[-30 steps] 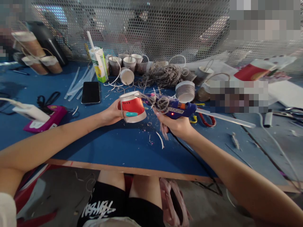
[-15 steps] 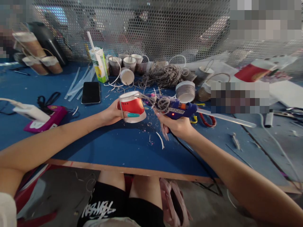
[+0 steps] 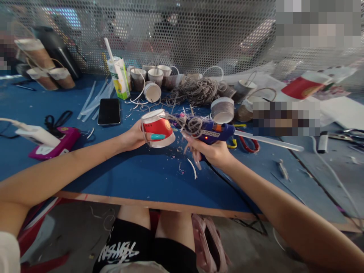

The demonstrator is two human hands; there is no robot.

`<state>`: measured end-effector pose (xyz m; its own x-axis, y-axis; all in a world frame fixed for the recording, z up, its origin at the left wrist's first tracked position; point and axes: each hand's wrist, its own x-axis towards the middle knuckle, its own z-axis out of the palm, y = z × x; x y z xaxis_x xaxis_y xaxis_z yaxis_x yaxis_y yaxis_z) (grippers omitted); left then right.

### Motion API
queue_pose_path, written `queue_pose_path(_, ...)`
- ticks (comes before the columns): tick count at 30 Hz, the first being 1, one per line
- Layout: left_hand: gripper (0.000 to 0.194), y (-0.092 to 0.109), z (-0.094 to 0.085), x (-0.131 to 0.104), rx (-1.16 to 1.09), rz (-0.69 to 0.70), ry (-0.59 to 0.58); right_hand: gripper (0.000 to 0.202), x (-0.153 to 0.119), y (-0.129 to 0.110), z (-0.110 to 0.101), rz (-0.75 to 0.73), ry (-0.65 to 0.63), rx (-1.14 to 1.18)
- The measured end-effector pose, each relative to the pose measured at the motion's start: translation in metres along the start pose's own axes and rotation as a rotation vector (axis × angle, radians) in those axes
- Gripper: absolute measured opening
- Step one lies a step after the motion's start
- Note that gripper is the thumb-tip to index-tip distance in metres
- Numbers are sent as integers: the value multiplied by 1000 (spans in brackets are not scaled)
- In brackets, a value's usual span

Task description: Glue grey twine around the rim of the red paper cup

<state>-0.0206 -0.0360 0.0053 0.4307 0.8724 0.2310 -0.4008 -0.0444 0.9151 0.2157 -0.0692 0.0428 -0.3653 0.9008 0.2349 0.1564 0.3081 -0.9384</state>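
Note:
My left hand (image 3: 135, 135) is wrapped round a red and white paper cup (image 3: 159, 127), held tilted above the table, with a thin cord along its left side. My right hand (image 3: 209, 149) grips a blue glue gun (image 3: 217, 132) with a small red light lit. A clear glue stick (image 3: 270, 141) juts from the gun's back end. Grey twine (image 3: 195, 125) is tangled about the gun's front, and its tip is at the cup's upper right rim; whether they touch I cannot tell.
Behind my hands lie a heap of grey twine (image 3: 199, 91) and several twine-wrapped cups (image 3: 223, 110). A phone (image 3: 109, 112), a drink carton (image 3: 119, 77) and a purple power strip (image 3: 57, 142) are on the left. Scissors (image 3: 348, 135) lie far right. A perforated metal screen (image 3: 182, 38) closes the back.
The cup has tilted a little and shifted slightly left in my left hand. My right hand has moved the glue gun slightly left with it.

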Motion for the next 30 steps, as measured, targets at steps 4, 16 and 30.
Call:
queue_pose_path(4, 67, -2, -1, 0, -12, -10, -11, 29, -2, 0, 0, -14, -6, 27)
queue_pose_path(16, 67, -4, -3, 2, -48, 2, -11, 36, -1, -2, 3, -31, 15, 18)
queue_pose_path(30, 62, 1, 2, -1, -28, -23, -2, 37, -2, 1, -1, 29, 10, -45)
